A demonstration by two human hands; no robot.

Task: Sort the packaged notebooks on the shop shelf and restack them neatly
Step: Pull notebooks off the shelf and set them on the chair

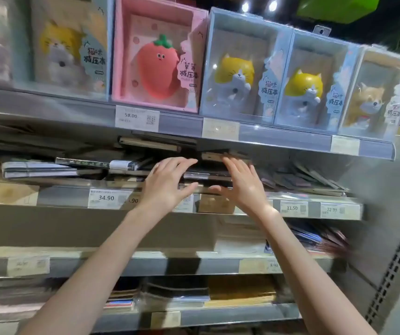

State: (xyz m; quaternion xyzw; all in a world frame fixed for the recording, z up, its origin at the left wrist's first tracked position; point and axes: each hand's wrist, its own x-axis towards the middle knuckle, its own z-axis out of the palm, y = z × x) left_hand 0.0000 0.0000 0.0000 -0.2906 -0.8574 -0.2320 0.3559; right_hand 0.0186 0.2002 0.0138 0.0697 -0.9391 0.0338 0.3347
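Observation:
A stack of dark packaged notebooks [206, 176] lies flat on the second shelf [63, 195], under the top shelf's edge. My left hand [167, 182] has its fingers spread against the stack's left side. My right hand [241, 182] is spread against its right side, its fingertips touching a brown notebook [212, 156] on top. Neither hand grips anything. More dark notebooks [150, 143] lie askew higher up, and wrapped flat packs [49, 166] sit to the left. The image is motion-blurred.
Boxed squishy notebooks stand on the top shelf: a pink strawberry box [158, 59] and blue cat boxes [242, 68]. Small notebooks [303, 177] lean at the right. Price tags [108, 198] line the shelf edges. Lower shelves hold more stationery [182, 291]. A perforated upright [397, 262] bounds the right.

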